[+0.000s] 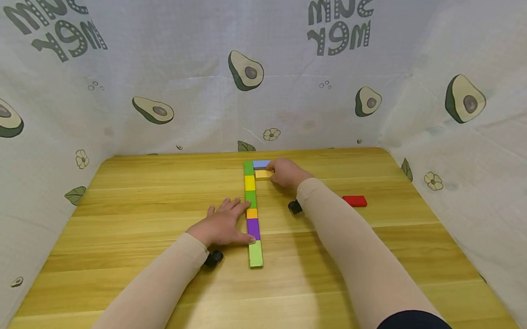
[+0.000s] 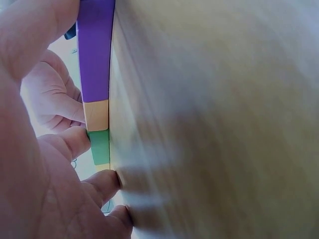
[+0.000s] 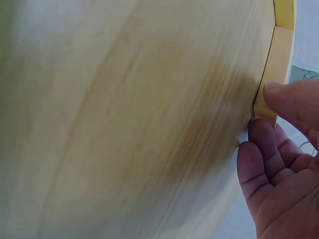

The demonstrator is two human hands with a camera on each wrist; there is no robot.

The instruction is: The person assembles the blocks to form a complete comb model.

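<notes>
A straight row of flat coloured blocks runs towards me: a green block [image 1: 248, 168], a yellow block [image 1: 249, 183], a second green block [image 1: 252, 199], a small orange block [image 1: 252, 213], a purple block [image 2: 95, 50] and a light green block [image 1: 255, 254]. My left hand [image 1: 224, 225] lies spread along the left side, index fingertip at the second green block, thumb near the purple block's near end. To the right of the row's far end lies a blue block [image 1: 261, 164]. Just nearer is a light orange block [image 3: 276, 62]; my right hand [image 1: 290, 174] pinches its right end.
A red block [image 1: 355, 201] lies on the wooden table [image 1: 135, 207], right of my right forearm. Black wrist devices [image 1: 295, 207] show at both wrists. A printed cloth [image 1: 188, 124] hangs behind and at the sides of the table.
</notes>
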